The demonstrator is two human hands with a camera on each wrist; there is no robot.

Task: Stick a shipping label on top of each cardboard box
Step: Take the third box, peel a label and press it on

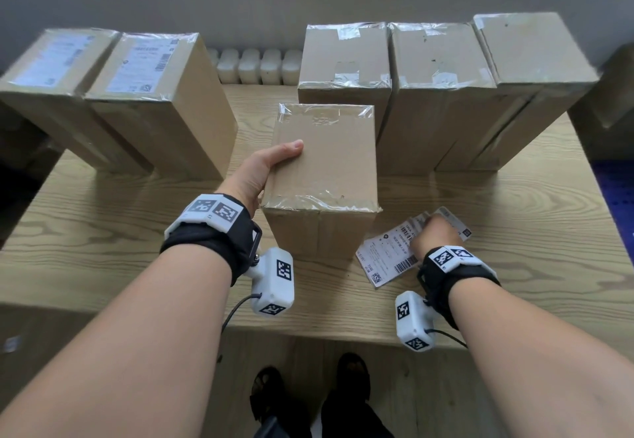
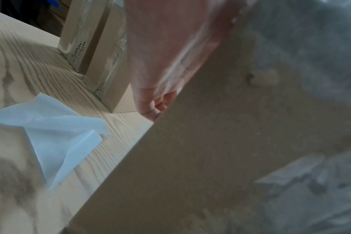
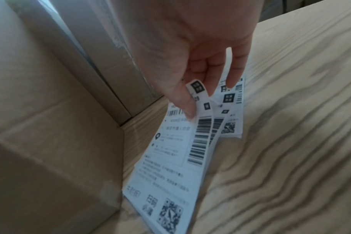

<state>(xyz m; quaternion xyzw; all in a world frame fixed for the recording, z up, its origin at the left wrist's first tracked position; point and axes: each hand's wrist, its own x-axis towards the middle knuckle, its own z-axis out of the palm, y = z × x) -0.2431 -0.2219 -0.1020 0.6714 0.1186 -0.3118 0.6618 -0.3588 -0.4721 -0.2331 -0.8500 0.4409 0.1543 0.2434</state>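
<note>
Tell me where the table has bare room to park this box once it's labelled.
Bare wood lies left of the held box, in front of the two labelled boxes. There is more right of the loose labels, in front of the three unlabelled boxes. The back row is crowded; crumpled backing paper lies somewhere left.

Surface [image 1: 480, 283]: pale beige with darker wavy wood-grain streaks.

Cardboard boxes — plain tan-brown, edges covered with clear glossy tape. The front box [image 1: 324, 156] has an unmarked brown top. The 2 left boxes [image 1: 103, 70] carry white labels with grey-black print on top.

Shipping labels [image 1: 391, 255]: white, printed in black — striped barcodes, square QR patterns, small text lines.

Backing paper [image 2: 56, 131]: plain pale bluish-white.

Wrist straps [image 1: 219, 235]: black, with white housings bearing black-and-white square marker patterns.

Floor [image 1: 429, 386]: light wood tone.
</note>
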